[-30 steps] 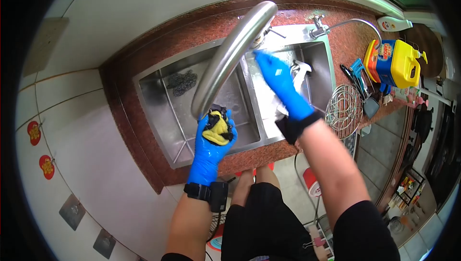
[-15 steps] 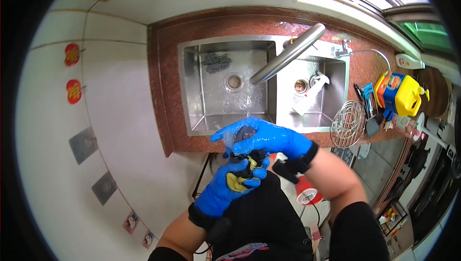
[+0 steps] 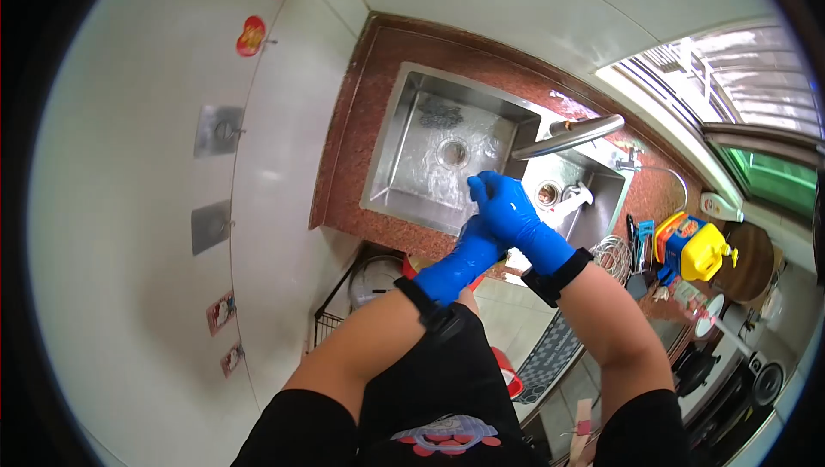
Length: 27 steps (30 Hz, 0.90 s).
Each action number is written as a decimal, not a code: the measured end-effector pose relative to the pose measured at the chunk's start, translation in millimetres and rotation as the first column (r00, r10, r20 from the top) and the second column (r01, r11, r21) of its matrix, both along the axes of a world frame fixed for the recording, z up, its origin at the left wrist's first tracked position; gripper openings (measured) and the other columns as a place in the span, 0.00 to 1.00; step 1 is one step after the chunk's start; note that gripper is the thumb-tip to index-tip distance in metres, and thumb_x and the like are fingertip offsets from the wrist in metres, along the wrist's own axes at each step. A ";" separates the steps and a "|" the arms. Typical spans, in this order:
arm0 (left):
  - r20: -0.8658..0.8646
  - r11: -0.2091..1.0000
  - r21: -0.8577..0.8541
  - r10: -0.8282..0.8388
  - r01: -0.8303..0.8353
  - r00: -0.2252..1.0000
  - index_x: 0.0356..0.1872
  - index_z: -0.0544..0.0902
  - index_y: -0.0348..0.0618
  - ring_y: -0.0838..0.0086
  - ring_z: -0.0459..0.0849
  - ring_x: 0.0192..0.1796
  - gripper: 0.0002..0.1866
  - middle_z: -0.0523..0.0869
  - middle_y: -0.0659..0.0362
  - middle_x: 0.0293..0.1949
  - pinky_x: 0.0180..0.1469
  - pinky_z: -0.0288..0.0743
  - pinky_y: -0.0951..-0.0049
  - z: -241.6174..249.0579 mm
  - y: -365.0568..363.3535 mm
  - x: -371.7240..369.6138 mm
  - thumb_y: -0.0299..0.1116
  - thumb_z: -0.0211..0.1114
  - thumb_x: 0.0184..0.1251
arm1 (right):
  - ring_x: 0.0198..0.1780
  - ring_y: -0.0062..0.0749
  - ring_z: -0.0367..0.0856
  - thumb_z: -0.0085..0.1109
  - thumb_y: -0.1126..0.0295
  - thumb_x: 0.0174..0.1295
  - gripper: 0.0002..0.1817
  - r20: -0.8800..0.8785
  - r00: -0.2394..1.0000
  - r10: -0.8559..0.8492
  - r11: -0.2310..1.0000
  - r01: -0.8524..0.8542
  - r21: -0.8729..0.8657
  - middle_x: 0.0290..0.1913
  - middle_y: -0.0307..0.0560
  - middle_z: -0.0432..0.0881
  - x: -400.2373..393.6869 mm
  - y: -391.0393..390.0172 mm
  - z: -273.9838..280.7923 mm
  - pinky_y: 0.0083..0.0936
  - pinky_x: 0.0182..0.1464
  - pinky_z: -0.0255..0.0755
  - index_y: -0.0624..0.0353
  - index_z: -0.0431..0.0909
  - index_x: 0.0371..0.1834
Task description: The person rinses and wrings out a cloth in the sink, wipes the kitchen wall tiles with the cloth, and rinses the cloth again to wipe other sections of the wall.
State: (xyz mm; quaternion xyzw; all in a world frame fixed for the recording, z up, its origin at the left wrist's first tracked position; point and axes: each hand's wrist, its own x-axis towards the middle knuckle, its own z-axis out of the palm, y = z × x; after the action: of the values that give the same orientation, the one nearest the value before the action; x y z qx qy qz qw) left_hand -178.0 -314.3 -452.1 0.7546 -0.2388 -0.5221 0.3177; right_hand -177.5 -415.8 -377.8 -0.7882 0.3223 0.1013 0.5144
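Both my hands wear wet blue gloves and meet over the front edge of the left basin, in front of the divider. My right hand [image 3: 509, 213] lies across the left one, its fingers curled and closed; whatever they hold is hidden. Below it is my left hand [image 3: 475, 246], with its fingers out of sight behind the right hand. The steel sink [image 3: 388, 183] lies just beyond, with water spread over the left basin's floor and a dark mesh bundle [image 3: 440, 114] at its back. A curved faucet [image 3: 571, 138] reaches over the divider.
In the right basin lies a white spray bottle [image 3: 571, 201]. A wire rack [image 3: 612, 258], a yellow-and-blue jug [image 3: 690, 245] and a white bottle [image 3: 720, 207] stand on the counter at right. A red container [image 3: 509, 374] is below, near my legs.
The view has turned and shifted. My hands have moved closer together over the sink's front edge. The dark object and yellow-green cloth held in them earlier no longer show.
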 end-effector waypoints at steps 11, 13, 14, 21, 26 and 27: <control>-0.015 0.887 -0.351 0.315 -0.300 0.949 0.46 0.75 0.42 0.64 0.83 0.42 0.24 0.83 0.52 0.38 0.44 0.77 0.67 16.2 12.4 11.8 0.40 0.70 0.49 | 0.43 0.29 0.78 0.56 0.58 0.63 0.20 0.060 0.789 -0.612 0.690 0.495 0.528 0.41 0.47 0.80 -29.4 13.4 -33.7 0.25 0.46 0.72 0.63 0.75 0.50; -0.126 0.792 -0.306 0.517 -0.529 0.847 0.49 0.74 0.37 0.75 0.79 0.45 0.25 0.80 0.59 0.40 0.47 0.75 0.75 70.4 31.9 22.3 0.33 0.72 0.50 | 0.51 0.27 0.72 0.59 0.59 0.61 0.25 0.041 0.768 -0.639 0.660 0.520 0.542 0.49 0.49 0.75 -47.7 11.3 -11.2 0.23 0.51 0.69 0.66 0.69 0.55; -0.362 0.787 -0.270 0.450 -0.554 0.816 0.51 0.73 0.36 0.74 0.79 0.46 0.24 0.80 0.58 0.42 0.49 0.75 0.74 93.3 42.7 34.8 0.34 0.69 0.54 | 0.45 0.25 0.75 0.60 0.63 0.60 0.20 -0.030 0.850 -0.525 0.696 0.450 0.560 0.44 0.46 0.78 -57.2 9.7 8.6 0.22 0.48 0.70 0.65 0.72 0.51; -0.853 0.434 0.092 0.499 -0.896 0.154 0.55 0.73 0.38 0.70 0.80 0.47 0.23 0.81 0.56 0.45 0.50 0.75 0.72 215.9 105.8 69.4 0.46 0.56 0.68 | 0.33 0.20 0.76 0.53 0.70 0.64 0.08 0.200 0.724 -0.660 0.706 0.507 0.494 0.32 0.39 0.78 -87.0 5.6 69.6 0.21 0.38 0.74 0.62 0.76 0.43; -0.892 0.547 -0.165 0.272 -0.820 0.361 0.51 0.75 0.37 0.76 0.78 0.25 0.22 0.81 0.60 0.27 0.27 0.71 0.76 295.6 132.4 102.5 0.46 0.55 0.69 | 0.44 0.33 0.76 0.57 0.74 0.59 0.14 0.592 0.742 -0.315 0.902 0.427 -0.055 0.40 0.46 0.78 -74.0 10.5 142.7 0.26 0.49 0.69 0.62 0.74 0.49; -0.780 0.557 -0.100 0.470 -0.824 0.413 0.45 0.78 0.39 0.80 0.69 0.16 0.19 0.75 0.63 0.19 0.19 0.60 0.78 316.0 126.5 95.2 0.46 0.55 0.69 | 0.51 0.37 0.73 0.63 0.73 0.54 0.20 0.660 0.733 -0.163 0.955 0.285 -0.081 0.46 0.48 0.76 -68.5 18.4 164.2 0.32 0.55 0.66 0.60 0.74 0.51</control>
State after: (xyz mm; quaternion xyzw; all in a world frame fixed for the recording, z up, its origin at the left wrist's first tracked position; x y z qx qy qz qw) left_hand -82.7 -187.8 -136.1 0.4358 0.0995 -0.5079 0.7364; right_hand -246.1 -397.4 -213.6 -0.7719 0.2256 -0.2685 0.5303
